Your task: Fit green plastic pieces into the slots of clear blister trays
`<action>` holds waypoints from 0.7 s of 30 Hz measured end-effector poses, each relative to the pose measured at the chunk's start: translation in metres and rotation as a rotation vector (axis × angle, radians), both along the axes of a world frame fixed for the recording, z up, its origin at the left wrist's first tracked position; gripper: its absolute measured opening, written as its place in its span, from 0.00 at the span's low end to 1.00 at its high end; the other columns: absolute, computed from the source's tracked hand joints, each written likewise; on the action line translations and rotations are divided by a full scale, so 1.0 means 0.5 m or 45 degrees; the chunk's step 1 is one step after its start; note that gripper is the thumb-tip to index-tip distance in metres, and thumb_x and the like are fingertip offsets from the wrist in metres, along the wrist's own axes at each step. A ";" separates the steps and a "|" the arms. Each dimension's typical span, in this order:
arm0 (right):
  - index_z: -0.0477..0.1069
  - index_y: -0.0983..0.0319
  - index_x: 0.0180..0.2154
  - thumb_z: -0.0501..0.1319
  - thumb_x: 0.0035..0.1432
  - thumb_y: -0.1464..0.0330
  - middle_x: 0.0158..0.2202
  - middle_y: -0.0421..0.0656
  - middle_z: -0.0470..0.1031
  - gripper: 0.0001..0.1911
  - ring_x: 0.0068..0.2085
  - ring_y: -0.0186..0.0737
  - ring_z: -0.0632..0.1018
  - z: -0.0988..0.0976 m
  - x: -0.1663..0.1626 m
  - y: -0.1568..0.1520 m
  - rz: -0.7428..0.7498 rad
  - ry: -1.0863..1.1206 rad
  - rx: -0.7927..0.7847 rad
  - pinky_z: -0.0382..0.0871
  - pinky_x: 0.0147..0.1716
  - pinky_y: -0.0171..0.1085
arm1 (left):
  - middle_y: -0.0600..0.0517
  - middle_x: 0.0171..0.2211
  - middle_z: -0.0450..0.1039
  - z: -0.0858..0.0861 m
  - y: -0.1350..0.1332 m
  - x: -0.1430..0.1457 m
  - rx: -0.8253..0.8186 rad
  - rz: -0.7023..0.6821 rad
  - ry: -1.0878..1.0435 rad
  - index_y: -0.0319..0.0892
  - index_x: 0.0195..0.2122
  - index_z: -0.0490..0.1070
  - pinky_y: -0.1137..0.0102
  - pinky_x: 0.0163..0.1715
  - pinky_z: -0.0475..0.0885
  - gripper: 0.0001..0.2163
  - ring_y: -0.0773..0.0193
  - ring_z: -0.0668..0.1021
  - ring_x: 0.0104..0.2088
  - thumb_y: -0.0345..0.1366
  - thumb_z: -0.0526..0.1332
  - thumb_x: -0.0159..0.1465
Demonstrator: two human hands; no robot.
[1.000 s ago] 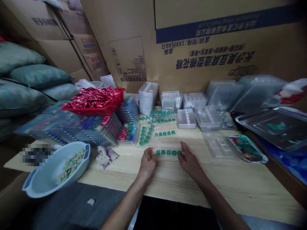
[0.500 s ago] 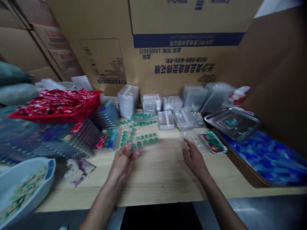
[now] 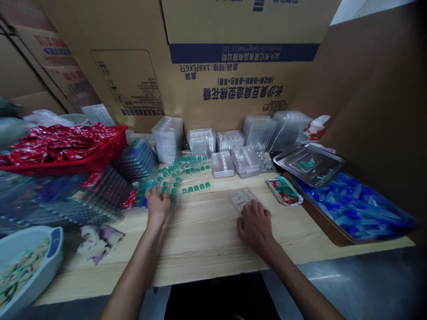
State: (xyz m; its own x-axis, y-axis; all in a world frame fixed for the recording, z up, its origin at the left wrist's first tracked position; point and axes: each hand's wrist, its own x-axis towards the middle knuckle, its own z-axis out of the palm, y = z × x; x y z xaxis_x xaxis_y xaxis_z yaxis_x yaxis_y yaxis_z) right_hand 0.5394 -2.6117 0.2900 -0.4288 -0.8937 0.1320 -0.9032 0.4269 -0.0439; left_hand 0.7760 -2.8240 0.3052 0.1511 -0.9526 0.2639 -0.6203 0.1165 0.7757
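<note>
Since the earlier frame, the right hand (image 3: 255, 227) had shifted nearer the person and come down on the light wooden table (image 3: 200, 253), its fingers (image 3: 256, 211) lying close together against the near edge of a small clear plastic blister tray (image 3: 241, 198) (whether they gripped it could not be told). The left hand (image 3: 157, 207) had moved further left, its blurred fingers (image 3: 152, 193) slightly apart, just beside the rows of small green pieces (image 3: 196, 189) on clear plastic sheets.
</note>
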 end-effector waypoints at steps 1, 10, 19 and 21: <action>0.70 0.66 0.50 0.55 0.59 0.62 0.60 0.61 0.64 0.21 0.60 0.62 0.64 0.000 0.003 0.007 -0.007 -0.001 0.000 0.55 0.55 0.54 | 0.36 0.56 0.63 0.000 0.014 -0.007 -0.056 0.006 -0.143 0.33 0.53 0.67 0.55 0.59 0.65 0.20 0.47 0.69 0.58 0.32 0.60 0.59; 0.53 0.56 0.68 0.55 0.60 0.55 0.67 0.63 0.50 0.37 0.56 0.71 0.67 -0.005 -0.025 0.003 -0.035 -0.076 0.130 0.60 0.48 0.62 | 0.43 0.44 0.75 -0.030 0.114 -0.132 0.084 -0.858 -0.664 0.41 0.43 0.75 0.64 0.49 0.69 0.13 0.56 0.76 0.46 0.31 0.51 0.66; 0.53 0.52 0.67 0.57 0.58 0.51 0.67 0.48 0.57 0.39 0.65 0.57 0.61 0.030 -0.048 0.018 0.021 -1.286 -0.383 0.57 0.61 0.56 | 0.44 0.39 0.76 -0.014 0.136 -0.163 0.253 -0.805 -0.003 0.40 0.38 0.77 0.65 0.46 0.69 0.08 0.58 0.76 0.43 0.32 0.57 0.65; 0.54 0.51 0.67 0.56 0.58 0.50 0.67 0.43 0.58 0.38 0.66 0.53 0.61 0.031 -0.023 0.015 0.147 -1.725 -0.535 0.56 0.64 0.52 | 0.46 0.35 0.77 0.004 0.191 -0.163 0.510 -0.879 0.624 0.39 0.38 0.77 0.68 0.39 0.71 0.10 0.61 0.77 0.36 0.40 0.62 0.63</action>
